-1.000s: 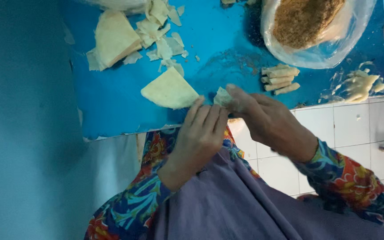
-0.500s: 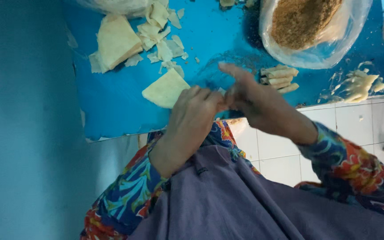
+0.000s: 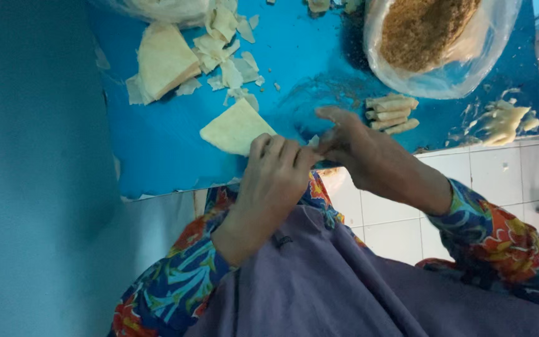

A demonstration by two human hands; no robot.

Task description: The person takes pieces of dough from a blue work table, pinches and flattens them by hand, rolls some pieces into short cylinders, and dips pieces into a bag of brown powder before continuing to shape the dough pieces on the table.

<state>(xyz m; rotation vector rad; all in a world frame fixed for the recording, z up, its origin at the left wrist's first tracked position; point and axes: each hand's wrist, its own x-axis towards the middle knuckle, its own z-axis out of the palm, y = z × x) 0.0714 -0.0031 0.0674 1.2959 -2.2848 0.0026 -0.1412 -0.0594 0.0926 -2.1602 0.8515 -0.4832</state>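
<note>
Wrapper piece (image 3: 314, 141) mostly hidden between both hands' fingers

Four rolled pastry sticks (image 3: 392, 113) — two hands — one bag of crumbs (image 3: 438, 43).

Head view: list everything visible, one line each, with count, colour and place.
table top: one, blue, upper half
triangular wrapper sheet: one, pale cream, beside the hands
wrapper stack: one, cream, upper left
wrapper scraps: many, cream, top centre
rolled sticks: about four, pale, beyond right hand
bag of crumbs: one, clear with brown filling, top right
floor tiles: white, right
left hand: pinching a small wrapper piece
right hand: pinching the same piece
</note>
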